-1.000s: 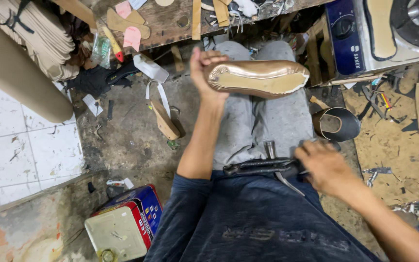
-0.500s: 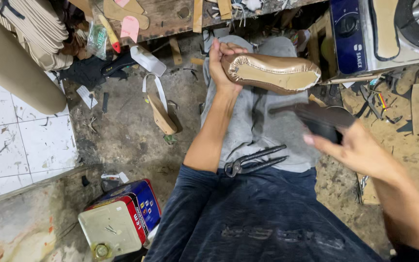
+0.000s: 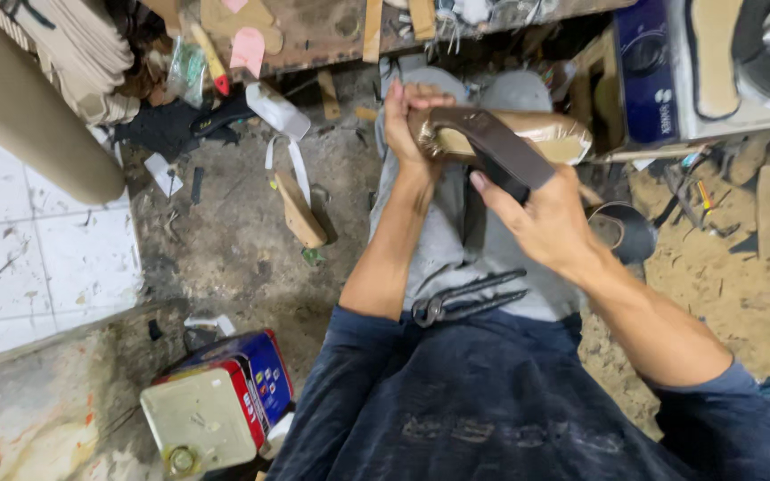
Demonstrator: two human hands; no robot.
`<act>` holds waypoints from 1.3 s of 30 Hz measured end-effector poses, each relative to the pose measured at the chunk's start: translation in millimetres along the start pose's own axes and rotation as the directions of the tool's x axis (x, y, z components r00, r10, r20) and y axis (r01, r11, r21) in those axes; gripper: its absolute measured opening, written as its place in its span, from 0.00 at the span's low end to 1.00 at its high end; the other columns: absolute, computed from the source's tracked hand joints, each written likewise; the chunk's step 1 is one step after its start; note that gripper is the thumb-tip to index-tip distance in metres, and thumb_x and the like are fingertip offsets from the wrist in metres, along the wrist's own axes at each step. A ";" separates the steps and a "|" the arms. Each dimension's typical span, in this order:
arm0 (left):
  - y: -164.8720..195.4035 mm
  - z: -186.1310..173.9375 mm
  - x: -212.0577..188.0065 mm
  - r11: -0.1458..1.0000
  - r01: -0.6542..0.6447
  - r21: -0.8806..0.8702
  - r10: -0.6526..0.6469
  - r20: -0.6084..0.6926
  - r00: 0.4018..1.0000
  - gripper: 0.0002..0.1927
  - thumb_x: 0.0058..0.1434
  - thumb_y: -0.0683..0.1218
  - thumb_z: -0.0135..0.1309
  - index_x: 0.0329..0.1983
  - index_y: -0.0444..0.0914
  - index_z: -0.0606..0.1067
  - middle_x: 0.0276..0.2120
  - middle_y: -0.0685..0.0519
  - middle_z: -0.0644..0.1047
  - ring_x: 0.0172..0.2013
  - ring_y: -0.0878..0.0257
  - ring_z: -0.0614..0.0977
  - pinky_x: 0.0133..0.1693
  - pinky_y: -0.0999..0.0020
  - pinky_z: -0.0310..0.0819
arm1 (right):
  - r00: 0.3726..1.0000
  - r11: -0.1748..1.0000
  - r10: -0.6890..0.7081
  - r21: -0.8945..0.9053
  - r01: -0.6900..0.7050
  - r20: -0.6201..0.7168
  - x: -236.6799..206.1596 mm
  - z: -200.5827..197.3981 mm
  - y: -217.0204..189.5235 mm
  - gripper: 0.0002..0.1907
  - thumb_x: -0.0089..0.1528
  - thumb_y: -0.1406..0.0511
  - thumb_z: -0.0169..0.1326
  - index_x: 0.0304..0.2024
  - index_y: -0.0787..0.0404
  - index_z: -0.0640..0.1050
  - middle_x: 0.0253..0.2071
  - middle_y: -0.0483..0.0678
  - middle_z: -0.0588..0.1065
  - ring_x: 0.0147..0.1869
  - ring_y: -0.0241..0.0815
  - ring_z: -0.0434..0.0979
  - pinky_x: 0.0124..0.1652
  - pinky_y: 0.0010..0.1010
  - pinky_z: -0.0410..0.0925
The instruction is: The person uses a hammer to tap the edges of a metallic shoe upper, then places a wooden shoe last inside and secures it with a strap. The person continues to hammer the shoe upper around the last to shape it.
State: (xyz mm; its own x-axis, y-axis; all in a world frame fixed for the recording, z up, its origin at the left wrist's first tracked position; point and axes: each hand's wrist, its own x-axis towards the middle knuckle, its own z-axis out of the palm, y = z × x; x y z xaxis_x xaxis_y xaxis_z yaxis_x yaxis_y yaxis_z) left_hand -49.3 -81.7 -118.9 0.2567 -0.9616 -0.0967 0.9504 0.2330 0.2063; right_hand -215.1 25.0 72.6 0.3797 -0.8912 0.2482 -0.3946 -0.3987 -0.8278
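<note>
Raised brush (image 3: 492, 151) (perhaps) above pliers (image 3: 467, 298)

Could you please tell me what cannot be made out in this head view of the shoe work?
- Shoe: its heel end is hidden behind the left hand and the dark strip.
- Right hand: its fingers curl under the strip, out of sight.
- Pliers: their jaw tips are too dark to tell.
- Tin can: its base is cut off at the bottom edge.

The floor (image 3: 225, 240) is dirty grey concrete with scraps, and white tiles (image 3: 37, 267) cover it on the left. A wooden workbench (image 3: 331, 31) runs along the top, near a beige roll (image 3: 20, 98). Sandy dirt (image 3: 724, 285) lies at the right.
</note>
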 end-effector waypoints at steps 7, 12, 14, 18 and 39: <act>1.2 4.5 0.7 0.996 -0.017 0.090 0.025 -0.081 0.996 0.25 0.73 0.56 0.42 0.21 0.39 0.66 0.21 0.48 0.70 0.28 0.53 0.73 0.43 0.54 0.70 | 0.948 0.840 -0.104 0.483 0.246 -0.302 2.7 27.3 23.5 0.07 0.74 0.63 0.49 0.49 0.61 0.72 0.36 0.44 0.74 0.32 0.36 0.73 0.34 0.29 0.70; 3.9 6.2 -1.1 1.000 0.008 0.009 -0.008 -0.022 1.000 0.25 0.73 0.55 0.42 0.21 0.39 0.65 0.22 0.50 0.69 0.28 0.56 0.72 0.41 0.55 0.69 | 0.977 0.934 0.169 0.338 -0.116 -0.130 -8.8 21.0 25.8 0.14 0.72 0.66 0.53 0.57 0.67 0.70 0.36 0.50 0.72 0.27 0.36 0.69 0.28 0.28 0.66; 1.6 6.9 -0.1 1.000 0.001 0.008 -0.001 -0.011 1.000 0.24 0.73 0.55 0.42 0.21 0.40 0.65 0.22 0.51 0.68 0.27 0.56 0.72 0.39 0.56 0.69 | 0.957 0.822 0.071 0.559 0.103 -0.281 -10.3 28.4 31.7 0.11 0.74 0.65 0.53 0.55 0.63 0.70 0.36 0.48 0.73 0.29 0.36 0.71 0.31 0.29 0.69; 3.3 2.6 -5.1 1.000 0.009 0.025 -0.008 -0.037 0.999 0.24 0.73 0.55 0.43 0.21 0.41 0.64 0.22 0.52 0.67 0.27 0.57 0.71 0.39 0.57 0.69 | 0.962 0.914 0.136 0.404 -0.029 -0.239 -22.4 49.1 51.8 0.13 0.71 0.66 0.56 0.55 0.63 0.71 0.31 0.47 0.72 0.27 0.35 0.69 0.29 0.29 0.67; 0.1 -0.1 4.9 0.997 0.015 0.069 -0.015 -0.005 1.000 0.25 0.72 0.57 0.40 0.22 0.39 0.66 0.22 0.48 0.71 0.28 0.53 0.74 0.43 0.52 0.71 | 0.992 0.996 0.093 0.005 -0.093 -0.086 -12.6 33.0 42.6 0.09 0.72 0.66 0.55 0.50 0.64 0.73 0.33 0.48 0.73 0.31 0.38 0.72 0.33 0.30 0.69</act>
State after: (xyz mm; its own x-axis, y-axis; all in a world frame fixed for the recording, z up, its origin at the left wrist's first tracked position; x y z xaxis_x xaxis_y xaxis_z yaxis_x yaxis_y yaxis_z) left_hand -48.0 -86.4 -119.5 0.2431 -0.9643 -0.1047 0.9397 0.2074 0.2719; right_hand -209.1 26.3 17.5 0.2681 -0.9397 0.2125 -0.4243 -0.3132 -0.8496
